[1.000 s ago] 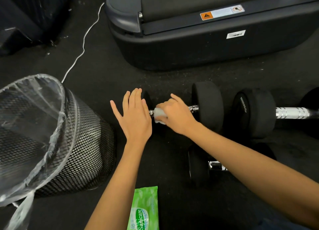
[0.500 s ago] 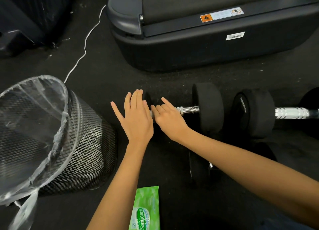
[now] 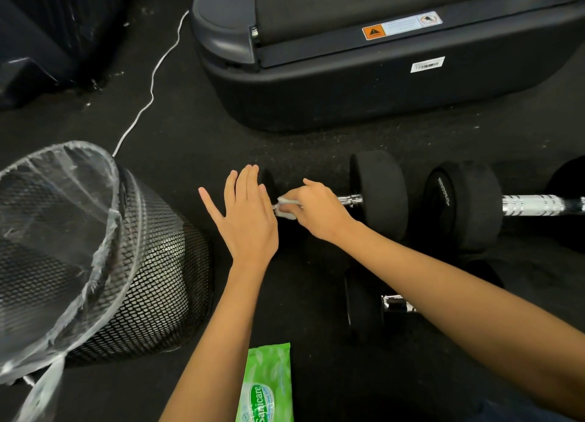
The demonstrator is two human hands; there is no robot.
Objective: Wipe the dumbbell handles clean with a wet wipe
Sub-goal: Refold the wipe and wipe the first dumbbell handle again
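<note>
A black dumbbell [image 3: 378,194] with a chrome handle [image 3: 349,199] lies on the dark floor. My right hand [image 3: 319,211] is closed around a white wet wipe [image 3: 285,207] pressed on the left part of that handle. My left hand [image 3: 248,220] lies flat with fingers spread over the dumbbell's left weight [image 3: 269,184], which is mostly hidden. A second dumbbell [image 3: 465,205] with a bare chrome handle [image 3: 535,205] lies to the right. A third dumbbell [image 3: 364,304] sits nearer me, partly under my right forearm.
A black mesh bin [image 3: 148,282] lined with clear plastic stands at the left. A green wet-wipe pack [image 3: 267,383] lies at the bottom centre. A treadmill base [image 3: 364,86] fills the back. A white cable [image 3: 148,83] runs across the floor at the back left.
My right hand slid left along the handle, then its knuckles rolled back up, so the white wipe shows again by my left hand. My left hand stayed flat on the weight.
</note>
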